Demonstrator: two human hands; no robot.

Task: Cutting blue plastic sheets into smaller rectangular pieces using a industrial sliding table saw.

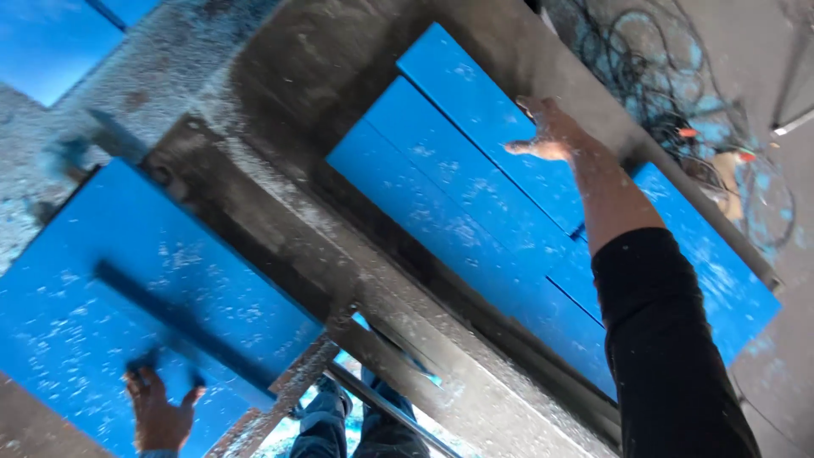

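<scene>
Right hand (551, 136): open, fingers spread, palm down, resting on or just above the upper blue boards (475, 195); contact cannot be confirmed because of motion blur. Black sleeve (670, 356) covers the forearm up to the wrist.

Left hand (157, 416): at the lower left edge of the view, fingers curled over the near edge of the large blue panel (144, 288); it looks like a grip on that edge, though part of the hand is cut off.

Blue boards: three long strips lying side by side, edges touching, across the grey saw table (339, 246), dusted with pale shavings.

Blue panel: wide sheet at the left, lying flat on the table, with a dark straight bar (182, 326) across its face.

Saw table: grey metal, thickly covered in white chips along its middle rail.

Cables (653, 59): tangled dark loops on the floor at the upper right, well apart from both hands.

Step in hand, as judged: cut pieces being steadied or shifted on the table, one hand to each. Next move would call for a firm flat press on the strips so they slide together without splaying.
</scene>
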